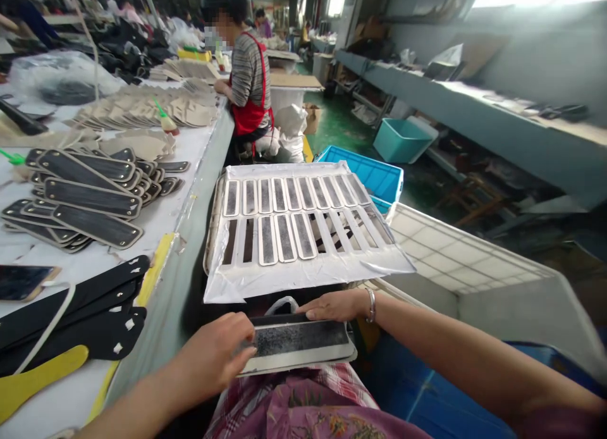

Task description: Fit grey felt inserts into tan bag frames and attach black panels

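Observation:
On my lap lies a flat rectangular panel (298,341) with a dark, speckled face and a pale border. My left hand (222,347) is at its left end, the fingers curled and the thumb near the index finger on the edge. Along its far edge my right hand (334,305), with a bracelet at the wrist, rests with fingers stretched out flat. Just beyond, a white-covered board (308,279) holds two rows of cut-out slots. Dark strips with pale borders (279,195) fill the back row and part of the front row; other front slots show through.
Riveted black straps (92,197) are piled on the left table, near black shaped pieces (104,328) and a phone (23,282). A white crate (455,255) and a blue crate (365,167) stand to the right. A co-worker in a red apron (253,110) sits ahead.

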Tool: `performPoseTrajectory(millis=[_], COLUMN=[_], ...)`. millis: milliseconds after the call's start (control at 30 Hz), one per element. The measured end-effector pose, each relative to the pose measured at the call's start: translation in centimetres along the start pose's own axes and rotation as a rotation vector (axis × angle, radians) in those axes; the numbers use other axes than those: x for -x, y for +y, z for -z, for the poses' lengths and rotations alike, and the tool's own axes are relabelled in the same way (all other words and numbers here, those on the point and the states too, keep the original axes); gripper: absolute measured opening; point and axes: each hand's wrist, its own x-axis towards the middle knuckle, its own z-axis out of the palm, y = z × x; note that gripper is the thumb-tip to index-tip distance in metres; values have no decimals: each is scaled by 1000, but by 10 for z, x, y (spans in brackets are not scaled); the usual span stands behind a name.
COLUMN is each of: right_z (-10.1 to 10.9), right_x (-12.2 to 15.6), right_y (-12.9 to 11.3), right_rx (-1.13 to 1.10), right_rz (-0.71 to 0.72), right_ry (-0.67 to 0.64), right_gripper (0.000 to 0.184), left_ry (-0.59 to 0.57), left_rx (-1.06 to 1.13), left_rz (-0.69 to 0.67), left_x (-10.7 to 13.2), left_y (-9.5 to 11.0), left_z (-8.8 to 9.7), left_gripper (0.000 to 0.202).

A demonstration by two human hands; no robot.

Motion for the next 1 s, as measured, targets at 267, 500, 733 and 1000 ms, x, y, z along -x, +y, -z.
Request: performPoseTrajectory(millis=[267, 500, 733, 1000], right_z=[-101, -160, -158, -163], right_x=[63, 56, 57, 47], right_y=[-12, 7, 8, -1], right_rx=[330, 423, 402, 578], right_rz=[-91, -20, 19, -86], right_ry=[1059, 1329, 1305, 1444], right_gripper=[40, 14, 12, 14], left_ry=[236, 278, 345, 329], left_rx=[-163, -217, -141, -131], left_rz=[-185, -140, -128, -71], left_x=[-16, -25, -29, -40], left_y=[52, 70, 73, 82], left_z=[-82, -88, -95, -96], left_gripper=[20, 19, 20, 20])
